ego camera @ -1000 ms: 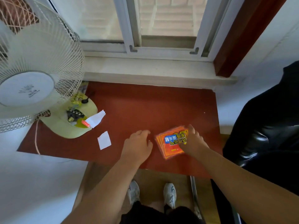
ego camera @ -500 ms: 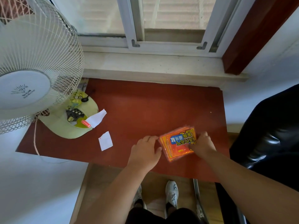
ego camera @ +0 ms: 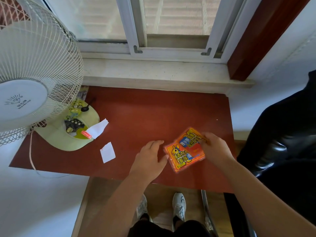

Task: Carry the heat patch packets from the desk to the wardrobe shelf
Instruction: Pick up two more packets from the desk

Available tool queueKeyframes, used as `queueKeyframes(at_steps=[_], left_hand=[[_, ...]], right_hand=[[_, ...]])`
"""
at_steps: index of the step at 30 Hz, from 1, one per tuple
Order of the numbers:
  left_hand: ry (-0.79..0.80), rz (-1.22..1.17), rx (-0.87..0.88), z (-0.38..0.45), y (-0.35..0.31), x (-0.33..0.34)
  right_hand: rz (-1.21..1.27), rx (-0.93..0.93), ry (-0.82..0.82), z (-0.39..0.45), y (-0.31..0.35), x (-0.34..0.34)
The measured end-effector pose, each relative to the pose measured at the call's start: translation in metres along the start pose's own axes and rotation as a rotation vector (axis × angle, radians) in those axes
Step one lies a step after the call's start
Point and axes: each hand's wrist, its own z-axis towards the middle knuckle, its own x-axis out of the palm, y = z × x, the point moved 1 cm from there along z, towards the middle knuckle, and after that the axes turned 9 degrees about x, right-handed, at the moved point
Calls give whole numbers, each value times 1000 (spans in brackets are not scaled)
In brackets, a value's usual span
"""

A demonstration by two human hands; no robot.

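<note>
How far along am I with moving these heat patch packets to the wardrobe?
Early. Nothing is delivered: the orange heat patch packets are over the red desk. In hand: your right hand grips their right edge, and your left hand is at their left edge. Left: the lift and the whole carry; no wardrobe is in view.

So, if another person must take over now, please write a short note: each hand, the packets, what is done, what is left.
Left hand: open, palm down on the red desk, thumb at the left edge of the heat patch packets.
Right hand: fingers on the stack's right edge, gripping it.
Packets: one orange stack, near the desk's front right.
Done: stack gathered.
Left: lift it, carry it to the wardrobe shelf, which is not in view.
</note>
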Motion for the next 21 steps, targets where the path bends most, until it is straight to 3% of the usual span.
queueKeyframes(at_steps=[4, 8, 11, 15, 21], left_hand=[[-42, -242, -1, 1, -3, -6], [16, -411, -74, 2, -5, -10], [47, -432, -97, -1, -7, -9], [-37, -453, -175, -13, -2, -8], [-77, -502, -326, -29, 12, -16]], right_hand=[[64, -182, 165, -26, 29, -10], [76, -294, 285, -42, 50, -12], [171, -274, 285, -37, 53, -4], [294, -77, 244, -17, 38, 27], [-337, -59, 316, 5, -12, 78]])
